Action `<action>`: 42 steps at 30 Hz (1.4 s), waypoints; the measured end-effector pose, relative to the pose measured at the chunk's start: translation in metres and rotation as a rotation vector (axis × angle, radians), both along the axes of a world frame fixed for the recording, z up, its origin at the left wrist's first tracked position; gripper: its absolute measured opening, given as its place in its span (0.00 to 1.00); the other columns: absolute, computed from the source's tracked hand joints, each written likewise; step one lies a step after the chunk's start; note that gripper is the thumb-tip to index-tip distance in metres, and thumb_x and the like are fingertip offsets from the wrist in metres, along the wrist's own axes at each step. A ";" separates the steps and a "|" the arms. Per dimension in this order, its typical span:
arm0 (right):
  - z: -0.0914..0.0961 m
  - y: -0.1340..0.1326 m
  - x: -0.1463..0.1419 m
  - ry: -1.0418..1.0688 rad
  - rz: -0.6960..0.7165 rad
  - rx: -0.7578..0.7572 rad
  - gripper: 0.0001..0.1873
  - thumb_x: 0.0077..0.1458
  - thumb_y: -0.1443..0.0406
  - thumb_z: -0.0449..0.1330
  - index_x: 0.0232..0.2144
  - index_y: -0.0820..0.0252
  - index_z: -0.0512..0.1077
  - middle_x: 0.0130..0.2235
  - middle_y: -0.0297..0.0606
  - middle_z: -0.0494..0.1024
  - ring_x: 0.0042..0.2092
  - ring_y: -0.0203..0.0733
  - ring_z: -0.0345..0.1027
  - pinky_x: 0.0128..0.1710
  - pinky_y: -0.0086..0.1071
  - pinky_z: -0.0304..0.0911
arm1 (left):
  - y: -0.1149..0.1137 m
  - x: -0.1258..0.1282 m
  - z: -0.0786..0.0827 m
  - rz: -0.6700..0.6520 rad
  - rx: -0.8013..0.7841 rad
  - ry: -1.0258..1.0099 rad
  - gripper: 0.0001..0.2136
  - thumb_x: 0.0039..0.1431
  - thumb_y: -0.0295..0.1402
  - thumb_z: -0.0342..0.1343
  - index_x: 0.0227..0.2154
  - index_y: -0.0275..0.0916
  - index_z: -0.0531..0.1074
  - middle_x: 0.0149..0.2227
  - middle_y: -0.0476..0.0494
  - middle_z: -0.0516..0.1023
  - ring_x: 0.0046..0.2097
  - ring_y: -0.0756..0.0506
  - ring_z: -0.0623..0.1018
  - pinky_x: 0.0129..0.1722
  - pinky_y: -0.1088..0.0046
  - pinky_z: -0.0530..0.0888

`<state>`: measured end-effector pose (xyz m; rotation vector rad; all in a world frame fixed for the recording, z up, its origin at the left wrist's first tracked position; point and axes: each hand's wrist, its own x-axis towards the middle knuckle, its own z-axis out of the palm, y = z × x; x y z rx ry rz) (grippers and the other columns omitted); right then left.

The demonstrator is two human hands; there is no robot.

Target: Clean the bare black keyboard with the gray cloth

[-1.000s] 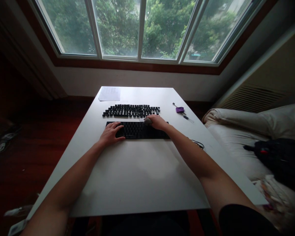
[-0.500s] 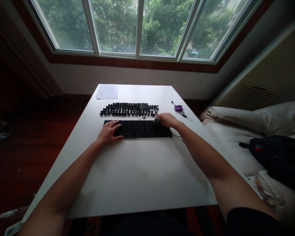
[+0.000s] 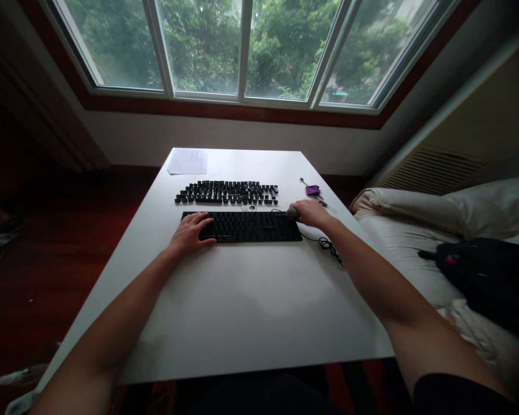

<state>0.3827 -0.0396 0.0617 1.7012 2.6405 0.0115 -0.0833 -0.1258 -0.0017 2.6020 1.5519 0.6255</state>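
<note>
A black keyboard base (image 3: 255,227) lies across the table, its keycaps off. My left hand (image 3: 191,231) rests on its left end with the fingers spread. At the far right corner, my right hand (image 3: 311,213) is closed around a brush with a rounded grey-brown head (image 3: 292,213). The brush's handle is hidden in the fingers. That head is over the keyboard's upper right edge; whether it touches cannot be made out. Behind the keyboard, loose black keycaps (image 3: 225,192) stand in rows. A small clear ring-shaped thing (image 3: 251,208) lies between the keycaps and the keyboard.
A coiled black cable (image 3: 326,245) lies under my right forearm. Farther back are a purple cloth-like piece (image 3: 312,190) and small thin tools. A paper sheet (image 3: 188,161) lies at the far left of the white table (image 3: 242,311). A sofa (image 3: 398,230) stands to the right.
My right hand has moved to the right with the brush, from over the keyboard's right part to its far right corner. More cable shows now. My left hand has stayed put.
</note>
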 end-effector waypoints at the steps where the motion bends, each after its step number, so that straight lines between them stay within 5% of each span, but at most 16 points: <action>1: 0.000 -0.004 -0.006 0.003 0.034 0.012 0.15 0.49 0.70 0.64 0.40 0.54 0.79 0.42 0.42 0.82 0.45 0.49 0.72 0.45 0.37 0.61 | 0.000 0.000 0.000 0.000 0.003 -0.002 0.33 0.57 0.55 0.61 0.63 0.48 0.68 0.67 0.41 0.64 0.67 0.31 0.62 0.68 0.46 0.59; 7: -0.008 -0.026 -0.043 0.204 0.236 0.001 0.19 0.51 0.72 0.60 0.45 0.55 0.77 0.47 0.39 0.81 0.49 0.48 0.72 0.49 0.36 0.63 | -0.001 0.001 0.002 0.000 -0.002 -0.003 0.32 0.57 0.55 0.61 0.62 0.48 0.69 0.67 0.41 0.64 0.67 0.31 0.62 0.68 0.46 0.60; 10: -0.013 -0.029 -0.040 0.333 0.239 -0.073 0.18 0.53 0.69 0.61 0.46 0.53 0.77 0.46 0.36 0.82 0.48 0.46 0.73 0.49 0.34 0.64 | -0.001 0.001 0.004 -0.004 -0.007 0.003 0.32 0.57 0.55 0.61 0.63 0.48 0.69 0.67 0.41 0.64 0.67 0.31 0.62 0.68 0.46 0.60; 13: -0.012 -0.022 -0.012 0.380 0.124 -0.170 0.15 0.55 0.67 0.60 0.45 0.51 0.78 0.41 0.33 0.83 0.42 0.43 0.75 0.43 0.32 0.65 | -0.001 0.001 0.004 -0.001 0.000 0.006 0.32 0.58 0.55 0.61 0.62 0.48 0.69 0.67 0.41 0.64 0.67 0.31 0.62 0.68 0.46 0.59; 19: -0.001 -0.007 0.055 0.409 -0.208 0.003 0.11 0.51 0.67 0.66 0.39 0.54 0.78 0.37 0.35 0.81 0.38 0.43 0.73 0.40 0.33 0.66 | -0.001 0.002 0.002 -0.002 -0.001 -0.011 0.32 0.57 0.55 0.61 0.62 0.48 0.69 0.67 0.41 0.64 0.67 0.31 0.62 0.68 0.46 0.59; 25: -0.014 0.007 0.071 0.982 -0.503 0.244 0.13 0.53 0.61 0.66 0.41 0.57 0.73 0.37 0.35 0.78 0.37 0.40 0.71 0.39 0.32 0.70 | -0.001 0.003 0.000 0.002 0.017 0.008 0.33 0.57 0.56 0.61 0.62 0.48 0.68 0.67 0.40 0.64 0.67 0.31 0.63 0.68 0.47 0.60; 33: -0.030 0.060 0.071 1.631 -1.016 0.024 0.09 0.49 0.67 0.64 0.34 0.60 0.70 0.28 0.33 0.74 0.30 0.40 0.71 0.29 0.36 0.74 | 0.002 0.002 -0.001 -0.003 0.023 0.011 0.33 0.57 0.56 0.61 0.62 0.46 0.69 0.67 0.39 0.64 0.66 0.31 0.63 0.67 0.46 0.60; 42: -0.043 0.102 0.077 1.778 -0.919 0.205 0.12 0.58 0.62 0.60 0.44 0.55 0.65 0.37 0.34 0.75 0.32 0.39 0.73 0.32 0.41 0.75 | 0.010 -0.001 0.002 -0.002 0.006 0.016 0.34 0.56 0.57 0.61 0.62 0.46 0.69 0.67 0.39 0.64 0.67 0.31 0.62 0.68 0.47 0.59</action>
